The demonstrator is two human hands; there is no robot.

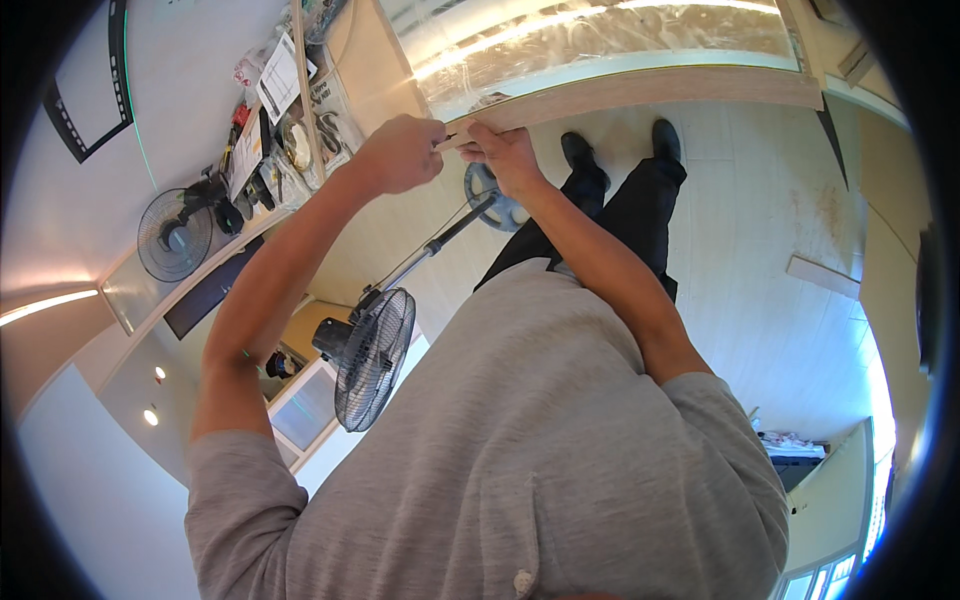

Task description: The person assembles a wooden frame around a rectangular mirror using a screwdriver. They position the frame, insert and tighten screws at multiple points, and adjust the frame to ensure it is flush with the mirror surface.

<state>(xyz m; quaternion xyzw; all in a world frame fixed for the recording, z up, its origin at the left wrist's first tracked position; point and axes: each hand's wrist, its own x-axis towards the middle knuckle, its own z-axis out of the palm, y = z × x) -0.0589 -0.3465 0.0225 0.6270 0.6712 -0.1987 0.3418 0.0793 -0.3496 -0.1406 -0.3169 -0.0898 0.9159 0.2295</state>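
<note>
Strip (640, 93) ahead, pedestal fan (378, 358) left

On the pale floor (735, 230) here, a flat board (823, 276) lies at right, brown specks (830, 210) scattered beyond it; a fan's round base (494, 200) stands farther left.

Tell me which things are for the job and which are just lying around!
Seem part of the job:
long wooden strip, with the left hand and right hand at one end
shiny panel right behind it

Seem just lying or standing around:
standing fan
loose flat board on the floor
white paper sheet
</note>
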